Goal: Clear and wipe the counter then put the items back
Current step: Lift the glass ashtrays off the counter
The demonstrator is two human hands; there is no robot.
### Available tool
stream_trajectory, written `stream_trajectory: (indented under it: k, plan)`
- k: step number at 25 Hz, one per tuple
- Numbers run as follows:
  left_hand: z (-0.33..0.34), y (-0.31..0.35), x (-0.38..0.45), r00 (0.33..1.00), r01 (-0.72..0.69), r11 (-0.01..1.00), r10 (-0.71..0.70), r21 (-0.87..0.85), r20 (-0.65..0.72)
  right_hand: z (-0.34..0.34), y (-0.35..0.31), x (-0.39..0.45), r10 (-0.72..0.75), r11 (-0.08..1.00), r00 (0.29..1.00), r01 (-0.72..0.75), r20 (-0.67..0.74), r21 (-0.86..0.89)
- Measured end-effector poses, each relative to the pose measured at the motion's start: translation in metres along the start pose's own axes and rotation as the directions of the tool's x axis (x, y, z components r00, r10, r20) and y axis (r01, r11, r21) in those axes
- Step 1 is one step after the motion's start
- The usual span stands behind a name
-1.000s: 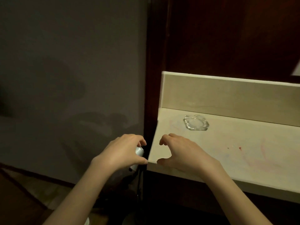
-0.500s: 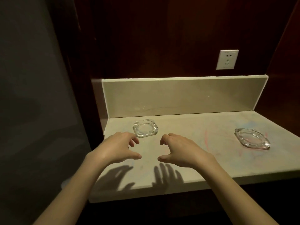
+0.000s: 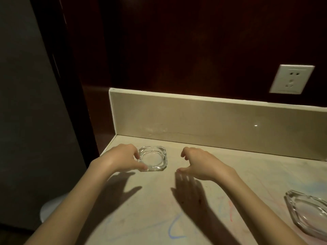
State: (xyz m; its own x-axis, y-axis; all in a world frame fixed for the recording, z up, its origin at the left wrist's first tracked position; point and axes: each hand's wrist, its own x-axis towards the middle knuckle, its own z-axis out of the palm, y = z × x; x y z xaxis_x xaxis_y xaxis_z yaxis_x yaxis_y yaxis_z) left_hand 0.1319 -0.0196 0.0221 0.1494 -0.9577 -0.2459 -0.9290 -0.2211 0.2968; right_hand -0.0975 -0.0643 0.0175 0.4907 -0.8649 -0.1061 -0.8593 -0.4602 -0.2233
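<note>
A square clear glass ashtray [image 3: 153,158] sits on the beige counter [image 3: 155,200] near its back left corner. My left hand [image 3: 120,160] is at the ashtray's left rim, with curved fingers by the far corner and the thumb by the near corner. I cannot tell whether it grips the glass. My right hand [image 3: 200,163] hovers to the right of the ashtray, fingers loosely curved and holding nothing. A second glass ashtray [image 3: 307,213] lies at the right edge of the view. Red and blue scribbles [image 3: 174,227] mark the counter.
A low beige backsplash [image 3: 212,121] runs along the back of the counter. Above it on the dark wood wall is a white socket [image 3: 292,79]. A grey wall [image 3: 26,103] stands to the left, and a white round object [image 3: 51,207] sits low beside the counter.
The view has swung right and moved closer to the counter. Both hands moved forward over it, and my left hand reached the square ashtray's left rim.
</note>
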Motion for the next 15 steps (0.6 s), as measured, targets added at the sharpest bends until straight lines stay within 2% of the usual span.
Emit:
stream_trajectory:
  k: [2,4,6,8,12,13,15]
  plan:
    - [0.0,-0.004,0.011,0.997,0.083,0.994,-0.082,-0.075,0.014,0.002,0.004,0.023,-0.004,0.998,1.0,0.002,0.029,0.07]
    - [0.002,-0.008,0.025,0.991,0.135,0.952,-0.125,-0.274,0.053,0.006,0.005,0.047,-0.006,0.98,0.998,-0.008,0.068,0.196]
    - [0.004,-0.013,0.041,0.983,0.18,0.877,-0.17,-0.445,0.062,0.011,0.004,0.069,-0.001,0.906,0.987,-0.067,0.159,0.419]
    - [0.005,-0.018,0.055,0.977,0.207,0.834,-0.206,-0.512,0.059,0.017,0.006,0.086,0.027,0.797,0.967,-0.173,0.252,0.579]
    - [0.016,-0.02,0.077,0.97,0.242,0.772,-0.213,-0.587,0.12,0.029,0.01,0.11,0.083,0.688,0.941,-0.292,0.328,0.665]
    - [0.019,-0.021,0.082,0.968,0.249,0.767,-0.213,-0.591,0.131,0.032,0.008,0.114,0.081,0.687,0.937,-0.299,0.34,0.662]
    - [0.024,-0.021,0.09,0.972,0.235,0.794,-0.201,-0.56,0.124,0.039,0.004,0.121,0.084,0.751,0.945,-0.269,0.316,0.603]
